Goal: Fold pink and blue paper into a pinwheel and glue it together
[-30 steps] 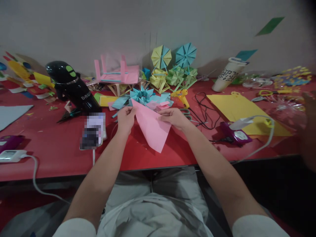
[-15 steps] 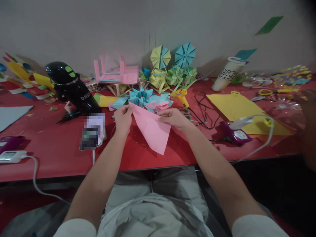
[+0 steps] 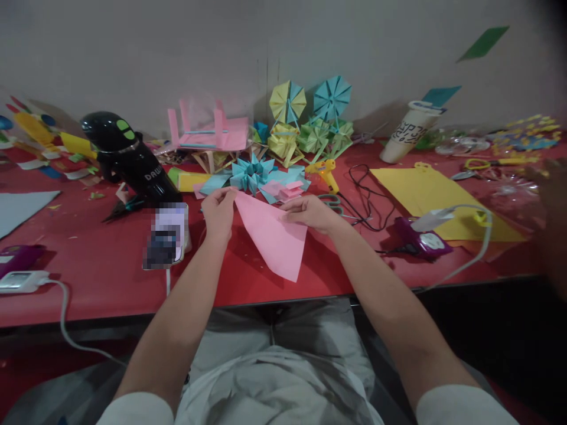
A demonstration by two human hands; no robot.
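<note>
Between left fingers [image 3: 225, 198], right fingers [image 3: 296, 208]: pink paper [image 3: 274, 236]

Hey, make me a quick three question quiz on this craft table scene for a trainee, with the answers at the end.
1. True or false: the left hand and the right hand both grip the pink paper.
2. Which tool lies on the red table beyond the right hand? A: yellow glue gun. B: hammer. C: stapler.
3. Fill in the gap: the large flat sheet lying to the right of the hands is ____ in colour.

Key: 1 true; 2 A; 3 yellow.
</note>
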